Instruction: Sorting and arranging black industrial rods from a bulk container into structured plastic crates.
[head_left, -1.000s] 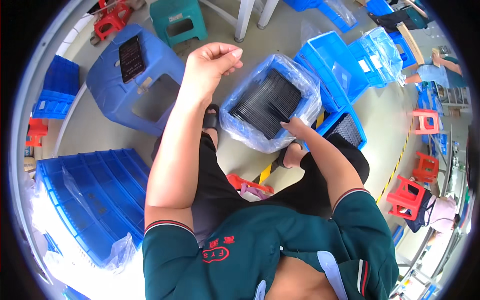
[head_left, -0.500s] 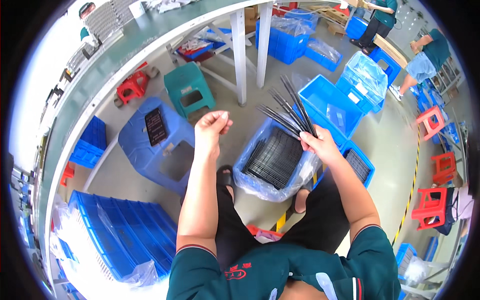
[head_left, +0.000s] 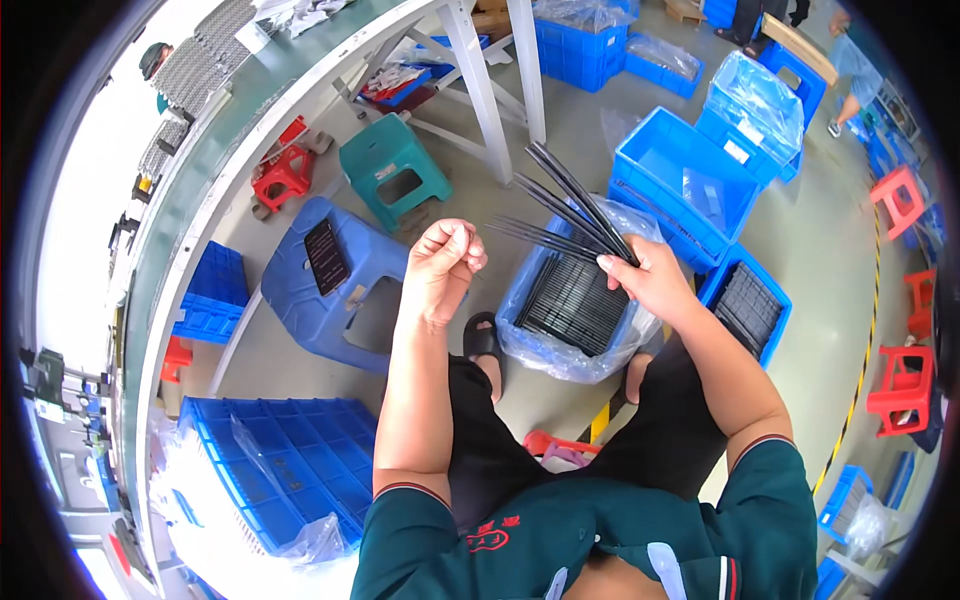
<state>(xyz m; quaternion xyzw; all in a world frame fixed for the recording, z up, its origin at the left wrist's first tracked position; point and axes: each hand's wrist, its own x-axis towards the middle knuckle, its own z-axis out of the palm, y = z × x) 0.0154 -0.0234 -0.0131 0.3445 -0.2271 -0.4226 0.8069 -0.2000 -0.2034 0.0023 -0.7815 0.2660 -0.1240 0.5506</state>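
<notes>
The right hand (head_left: 652, 280) is clamped on a fan of thin black strips (head_left: 565, 210) — they point up and left, toward the left hand (head_left: 445, 268). That hand is curled shut, empty, just beside the strips' tips.

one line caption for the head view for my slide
Seated person's right hand fans thin black strips above a bag-lined blue crate; left hand is raised, loosely closed.
</notes>
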